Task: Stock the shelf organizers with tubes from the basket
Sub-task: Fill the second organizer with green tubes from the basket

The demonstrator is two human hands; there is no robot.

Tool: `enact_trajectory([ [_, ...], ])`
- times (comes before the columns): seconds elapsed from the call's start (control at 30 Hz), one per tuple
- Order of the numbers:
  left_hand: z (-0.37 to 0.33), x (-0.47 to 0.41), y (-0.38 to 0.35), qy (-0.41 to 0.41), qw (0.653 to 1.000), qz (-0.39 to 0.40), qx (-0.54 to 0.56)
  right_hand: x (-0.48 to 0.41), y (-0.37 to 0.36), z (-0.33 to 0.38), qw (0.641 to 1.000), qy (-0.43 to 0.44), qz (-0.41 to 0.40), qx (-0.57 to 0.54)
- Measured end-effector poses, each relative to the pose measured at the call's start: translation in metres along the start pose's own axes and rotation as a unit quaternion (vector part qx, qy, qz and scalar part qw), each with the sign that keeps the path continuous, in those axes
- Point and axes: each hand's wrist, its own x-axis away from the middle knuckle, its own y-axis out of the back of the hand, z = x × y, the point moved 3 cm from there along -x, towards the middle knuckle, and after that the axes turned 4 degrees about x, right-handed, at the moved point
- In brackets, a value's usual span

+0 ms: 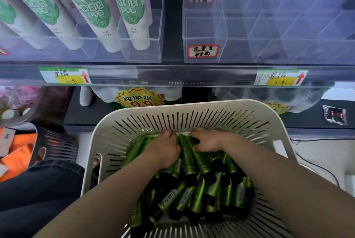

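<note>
A shop aisle, with dark shelving rising beyond a pale slotted basket [192,106] that sits low in front of the person. Nearest in the basket lies a heap of green tubes [197,197]. Most have their long axis running from the near rim toward the far wall, black caps toward the person and flat crimped ends away.

Both forearms reach in over the heap. The left hand [165,148] and right hand [208,141] sit side by side at the far end of the pile, almost touching. Each has its fingers curled down over the crimped ends, seemingly gathering a bunch, though blur hides how many each grips.

Beyond the basket and above it runs the shelf rail [172,76]. Up and right of the basket stands an empty organizer [269,53] with clear dividers and a red-edged label [203,51]. Up and left, a second organizer [144,53] holds white tubes [92,7].

The empty bays lie on the right hand's side, so I judge that hand has the shorter lift. The tubes would need turning upright to go in.
</note>
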Motion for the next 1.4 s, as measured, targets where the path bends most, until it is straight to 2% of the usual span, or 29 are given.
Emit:
enact_trajectory([
  [0.43, -0.009, 0.029, 0.009, -0.017, 0.996, -0.077, -0.042, 0.021, -0.005, 0.015, 0.997, 0.008, -0.041, 0.064],
  [0.73, -0.026, 0.052, 0.029, 0.002, 0.996, -0.086, 0.024, 0.055, -0.006, 0.015, 0.991, 0.019, -0.131, 0.03],
  [0.97, -0.031, 0.075, 0.044, -0.003, 0.993, -0.114, 0.037, 0.08, -0.018, 0.023, 0.992, 0.026, -0.12, -0.013],
  [1.07, -0.029, 0.081, 0.045, -0.005, 0.992, -0.12, 0.029, 0.085, -0.023, 0.023, 0.995, 0.027, -0.085, 0.047],
  [1.2, -0.027, 0.093, 0.047, -0.018, 0.994, -0.111, 0.016, 0.086, -0.03, 0.025, 0.989, 0.02, -0.106, 0.105],
  [1.4, -0.024, 0.107, 0.054, -0.027, 0.994, -0.107, 0.019, 0.091, -0.021, 0.026, 0.992, 0.026, -0.111, 0.057],
])
